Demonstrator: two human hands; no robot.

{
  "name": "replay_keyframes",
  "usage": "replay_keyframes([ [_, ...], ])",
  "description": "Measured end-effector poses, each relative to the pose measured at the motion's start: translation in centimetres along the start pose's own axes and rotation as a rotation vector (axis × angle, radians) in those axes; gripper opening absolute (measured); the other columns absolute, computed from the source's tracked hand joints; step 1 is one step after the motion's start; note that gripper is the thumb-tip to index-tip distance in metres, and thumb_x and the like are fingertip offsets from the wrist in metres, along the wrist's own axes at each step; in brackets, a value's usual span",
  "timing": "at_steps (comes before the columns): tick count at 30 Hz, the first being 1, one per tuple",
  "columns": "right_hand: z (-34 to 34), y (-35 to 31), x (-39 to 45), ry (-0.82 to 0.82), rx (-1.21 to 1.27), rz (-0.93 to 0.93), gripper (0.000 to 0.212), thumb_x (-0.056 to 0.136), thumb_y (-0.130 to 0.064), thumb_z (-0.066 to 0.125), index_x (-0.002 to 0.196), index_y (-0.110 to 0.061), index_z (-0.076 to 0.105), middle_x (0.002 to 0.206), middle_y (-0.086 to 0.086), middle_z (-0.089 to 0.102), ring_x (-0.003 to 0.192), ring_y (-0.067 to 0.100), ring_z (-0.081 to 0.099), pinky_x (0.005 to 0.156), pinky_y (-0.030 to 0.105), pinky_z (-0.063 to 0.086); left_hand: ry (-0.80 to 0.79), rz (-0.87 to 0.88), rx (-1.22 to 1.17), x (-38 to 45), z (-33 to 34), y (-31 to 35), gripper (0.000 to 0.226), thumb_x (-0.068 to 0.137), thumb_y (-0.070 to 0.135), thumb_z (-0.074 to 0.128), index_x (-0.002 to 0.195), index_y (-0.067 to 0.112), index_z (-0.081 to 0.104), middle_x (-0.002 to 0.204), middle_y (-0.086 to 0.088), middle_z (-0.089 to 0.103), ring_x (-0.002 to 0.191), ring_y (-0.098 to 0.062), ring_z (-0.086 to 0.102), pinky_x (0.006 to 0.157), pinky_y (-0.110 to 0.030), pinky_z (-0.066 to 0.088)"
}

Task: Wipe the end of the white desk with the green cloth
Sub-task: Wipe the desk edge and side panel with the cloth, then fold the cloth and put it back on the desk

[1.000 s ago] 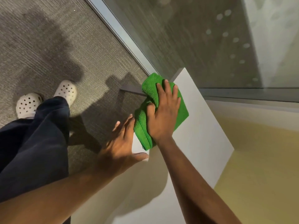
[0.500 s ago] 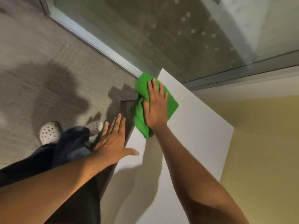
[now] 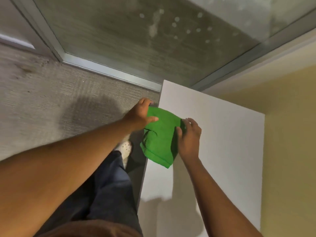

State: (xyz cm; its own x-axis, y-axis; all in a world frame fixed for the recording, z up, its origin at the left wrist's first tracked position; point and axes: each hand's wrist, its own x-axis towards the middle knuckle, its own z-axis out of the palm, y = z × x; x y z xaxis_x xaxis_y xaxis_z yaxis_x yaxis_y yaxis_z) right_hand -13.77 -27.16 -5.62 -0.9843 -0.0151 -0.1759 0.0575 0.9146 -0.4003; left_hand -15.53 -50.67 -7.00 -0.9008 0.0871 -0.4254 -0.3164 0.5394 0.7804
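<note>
While gripped at opposite edges by both hands, left (image 3: 139,115) and right (image 3: 189,135), the folded green microfibre cloth (image 3: 159,137) was held above the flat white table (image 3: 213,134); wiping judged unfinished.

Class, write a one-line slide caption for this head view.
Both hands, left and right, hold a green cloth at the white desk's edge.

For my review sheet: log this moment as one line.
left hand: holds green cloth | right hand: holds cloth | cloth: on white desk edge

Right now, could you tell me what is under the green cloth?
The green cloth, held by the left hand and right hand, overhangs the white desk edge. Beneath lie desk surface and carpet; whatever it covers is hidden.
</note>
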Motion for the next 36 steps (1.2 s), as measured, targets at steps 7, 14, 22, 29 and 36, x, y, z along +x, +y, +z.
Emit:
replay_keyframes([
  [7, -1.1, 0.5, 1.9, -0.094, 0.17, 0.204, 0.031, 0.09, -0.014, 0.076, 0.117, -0.006, 0.062, 0.118, 0.018, 0.063, 0.112, 0.034, 0.055, 0.091, 0.036, 0.04, -0.274, -0.254, 0.01, 4.5, -1.2, 2.3, 0.08, 0.084, 0.029, 0.091, 0.153, 0.01, 0.055, 0.151, -0.016, 0.061, 0.135, -0.034, 0.06, 0.118, -0.049, 0.05],
  [14, -4.2, 0.6, 1.9, -0.13, 0.3, 0.286, 0.024, 0.093, -0.016, 0.072, 0.115, -0.011, 0.079, 0.12, 0.009, 0.073, 0.109, 0.02, 0.065, 0.092, 0.02, 0.038, -0.144, -0.125, 0.345, 3.6, -2.3, 5.0, 0.033, 0.083, 0.027, 0.091, 0.11, 0.011, 0.081, 0.108, -0.008, 0.078, 0.092, -0.02, 0.066, 0.081, -0.033, 0.051],
  [22, -13.2, 1.6, -4.9, 0.327, 0.631, 0.377, 0.036, 0.086, -0.016, 0.083, 0.081, -0.049, 0.07, 0.1, -0.015, 0.068, 0.089, -0.002, 0.061, 0.077, 0.012, 0.045, -0.206, 0.42, 0.484, 2.4, -3.6, 15.4, 0.005, 0.092, 0.023, 0.082, 0.097, 0.023, 0.081, 0.096, 0.007, 0.073, 0.092, -0.018, 0.066, 0.084, -0.037, 0.056],
  [29, -13.7, 2.9, -12.3, 0.639, 0.38, 0.368, 0.024, 0.088, -0.016, 0.084, 0.103, -0.033, 0.08, 0.107, -0.009, 0.061, 0.102, 0.015, 0.059, 0.075, 0.03, 0.053, -0.233, 1.026, 0.495, 2.4, -2.0, 18.9, 0.016, 0.082, 0.017, 0.092, 0.095, 0.023, 0.085, 0.096, 0.005, 0.079, 0.085, -0.021, 0.07, 0.079, -0.036, 0.056],
  [36, -4.4, 1.3, -16.2, 0.356, 0.338, 0.612, 0.016, 0.089, -0.018, 0.083, 0.105, -0.021, 0.084, 0.116, 0.0, 0.07, 0.105, 0.024, 0.062, 0.091, 0.04, 0.056, -0.632, 1.078, 0.92, 3.9, 1.5, 12.5, 0.019, 0.097, 0.011, 0.071, 0.108, 0.015, 0.086, 0.103, -0.008, 0.083, 0.094, -0.033, 0.076, 0.086, -0.045, 0.059],
])
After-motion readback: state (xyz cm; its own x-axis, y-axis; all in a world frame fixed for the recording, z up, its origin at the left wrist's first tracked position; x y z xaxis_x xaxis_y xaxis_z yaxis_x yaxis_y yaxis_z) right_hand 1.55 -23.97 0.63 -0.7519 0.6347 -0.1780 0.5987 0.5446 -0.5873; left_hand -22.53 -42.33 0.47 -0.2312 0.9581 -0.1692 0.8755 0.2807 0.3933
